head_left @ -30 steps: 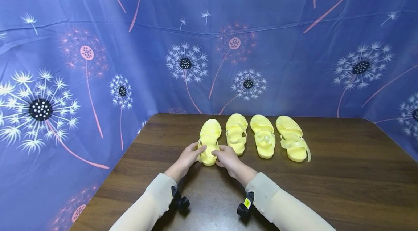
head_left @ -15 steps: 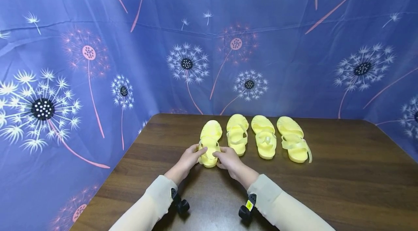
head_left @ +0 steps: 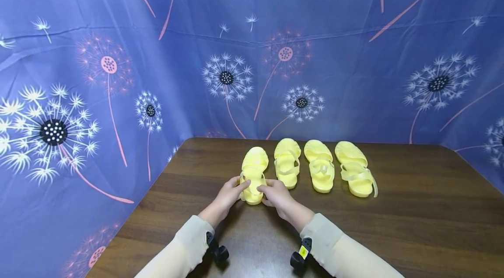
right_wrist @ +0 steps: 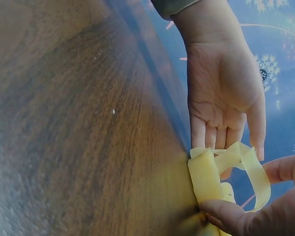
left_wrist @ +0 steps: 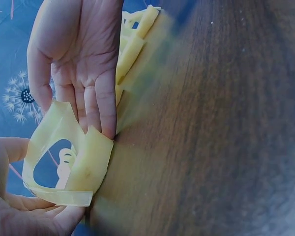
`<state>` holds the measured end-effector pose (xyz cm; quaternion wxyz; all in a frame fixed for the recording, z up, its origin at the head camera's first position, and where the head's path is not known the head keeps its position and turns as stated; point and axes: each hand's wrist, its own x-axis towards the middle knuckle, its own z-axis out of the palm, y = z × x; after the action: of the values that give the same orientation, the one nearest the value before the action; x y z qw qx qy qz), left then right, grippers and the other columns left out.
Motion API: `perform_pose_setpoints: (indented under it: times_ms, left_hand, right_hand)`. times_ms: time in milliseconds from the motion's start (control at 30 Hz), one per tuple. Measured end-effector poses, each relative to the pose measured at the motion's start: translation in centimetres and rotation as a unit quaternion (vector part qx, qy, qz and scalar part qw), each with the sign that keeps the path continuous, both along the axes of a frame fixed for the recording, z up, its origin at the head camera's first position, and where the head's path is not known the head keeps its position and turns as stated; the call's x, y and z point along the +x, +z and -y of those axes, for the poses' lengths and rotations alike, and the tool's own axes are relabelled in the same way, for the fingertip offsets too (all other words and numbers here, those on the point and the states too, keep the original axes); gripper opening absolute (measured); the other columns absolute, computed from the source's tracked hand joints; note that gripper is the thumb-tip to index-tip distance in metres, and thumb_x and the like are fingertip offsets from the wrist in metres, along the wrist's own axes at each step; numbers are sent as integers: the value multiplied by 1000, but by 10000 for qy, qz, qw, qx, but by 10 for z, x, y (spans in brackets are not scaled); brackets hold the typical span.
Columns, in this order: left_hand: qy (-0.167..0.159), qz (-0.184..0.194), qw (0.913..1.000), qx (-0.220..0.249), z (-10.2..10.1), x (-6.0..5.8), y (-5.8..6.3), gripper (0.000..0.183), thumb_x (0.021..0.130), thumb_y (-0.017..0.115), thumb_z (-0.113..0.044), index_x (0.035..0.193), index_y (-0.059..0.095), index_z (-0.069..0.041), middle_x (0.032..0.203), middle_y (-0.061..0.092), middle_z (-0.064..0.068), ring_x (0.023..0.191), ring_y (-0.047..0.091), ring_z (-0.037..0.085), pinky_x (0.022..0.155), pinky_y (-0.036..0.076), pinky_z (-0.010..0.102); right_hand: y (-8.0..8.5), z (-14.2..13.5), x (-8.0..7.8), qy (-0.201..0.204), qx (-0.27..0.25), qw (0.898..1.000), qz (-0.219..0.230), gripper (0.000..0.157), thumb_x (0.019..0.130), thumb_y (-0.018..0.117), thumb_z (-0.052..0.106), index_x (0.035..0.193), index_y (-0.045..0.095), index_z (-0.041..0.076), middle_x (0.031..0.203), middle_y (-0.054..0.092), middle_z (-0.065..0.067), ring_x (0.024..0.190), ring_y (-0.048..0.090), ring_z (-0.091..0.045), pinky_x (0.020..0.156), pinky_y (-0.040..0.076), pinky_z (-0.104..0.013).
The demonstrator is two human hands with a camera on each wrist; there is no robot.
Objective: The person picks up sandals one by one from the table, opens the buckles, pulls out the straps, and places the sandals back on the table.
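A pale yellow sandal (head_left: 255, 159) lies at the left end of a row of matching sandals, toe toward the back of the table. My left hand (head_left: 227, 194) grips its left side near the heel, and my right hand (head_left: 278, 196) grips the opposite side. Both thumbs lie over the strap area, while the other fingers go down along the outside. In the left wrist view, the heel strap (left_wrist: 91, 160) stands up as a loop between the two hands. The right wrist view shows the same sandal (right_wrist: 206, 177) resting on the table, pinched at both sides.
Three more yellow sandals stand to the right: one close by (head_left: 287, 162), a middle one (head_left: 320, 171), and one farthest right (head_left: 356, 173) with its strap hanging outward. The brown wooden table (head_left: 425, 208) ends at a blue dandelion-print cloth (head_left: 346, 72) behind and to the left.
The held sandal and both hands have shifted slightly toward me. The other sandals keep their places, and both hands keep their grip.
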<state>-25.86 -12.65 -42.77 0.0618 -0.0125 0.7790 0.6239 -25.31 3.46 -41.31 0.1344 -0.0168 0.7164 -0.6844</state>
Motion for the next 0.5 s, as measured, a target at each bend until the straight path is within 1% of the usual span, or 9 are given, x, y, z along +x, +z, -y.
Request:
perform_pose_setpoints:
  times_ms: [233, 500]
  left_hand:
    - [-17, 25, 9999, 123, 1, 5, 0, 64, 97, 57, -34, 141, 38, 9, 145, 42, 27, 131, 46, 37, 108, 40, 49]
    - [-60, -17, 9999, 135, 1, 10, -1, 61, 98, 56, -32, 139, 40, 10, 143, 44, 28, 127, 50, 35, 105, 43, 48]
  right_hand:
    - [0, -1, 2, -2, 15, 10000, -8, 51, 93, 51, 7, 137, 39, -17, 135, 50, -30, 119, 55, -32, 98, 50, -48]
    - [-1, -1, 8, 8, 67, 10000, -7, 50, 93, 52, 7, 136, 40, -17, 133, 51, -30, 117, 56, -31, 95, 52, -47]
